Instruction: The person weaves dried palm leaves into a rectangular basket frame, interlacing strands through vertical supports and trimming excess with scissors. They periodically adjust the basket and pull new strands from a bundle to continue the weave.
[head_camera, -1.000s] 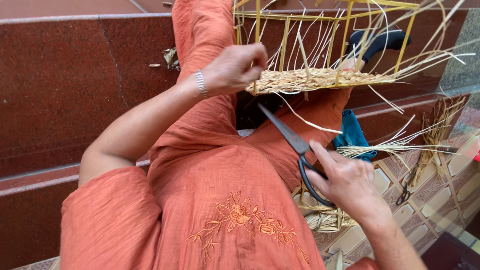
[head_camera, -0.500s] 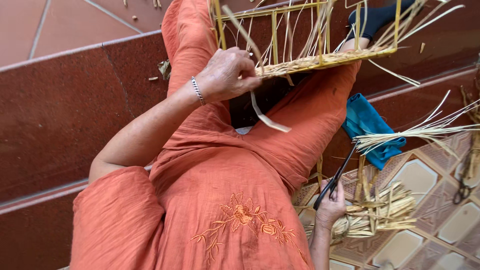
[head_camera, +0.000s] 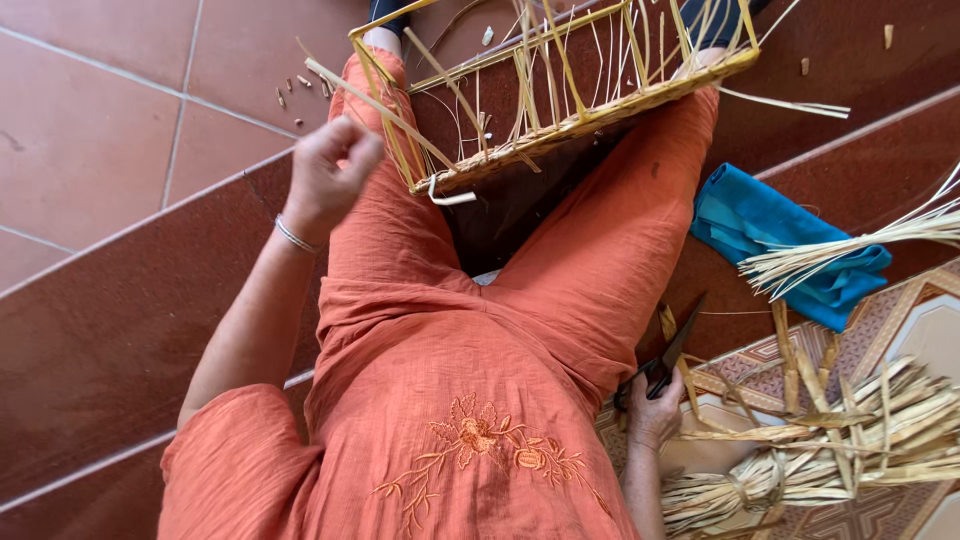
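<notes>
Weaving pauses: our left hand (head_camera: 330, 172) hangs loosely curled and empty beside the basket frame (head_camera: 560, 95) on our knees. Our right hand (head_camera: 655, 410) grips black scissors (head_camera: 668, 358) above the strip bundle (head_camera: 830, 450); picking a fresh strip looks like the likely next need.

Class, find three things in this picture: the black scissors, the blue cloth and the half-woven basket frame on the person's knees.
black scissors (head_camera: 668, 352): head view, on the dark blades above the right hand.
blue cloth (head_camera: 752, 218): head view, on its folded middle.
half-woven basket frame (head_camera: 590, 117): head view, on the woven near rim.
</notes>
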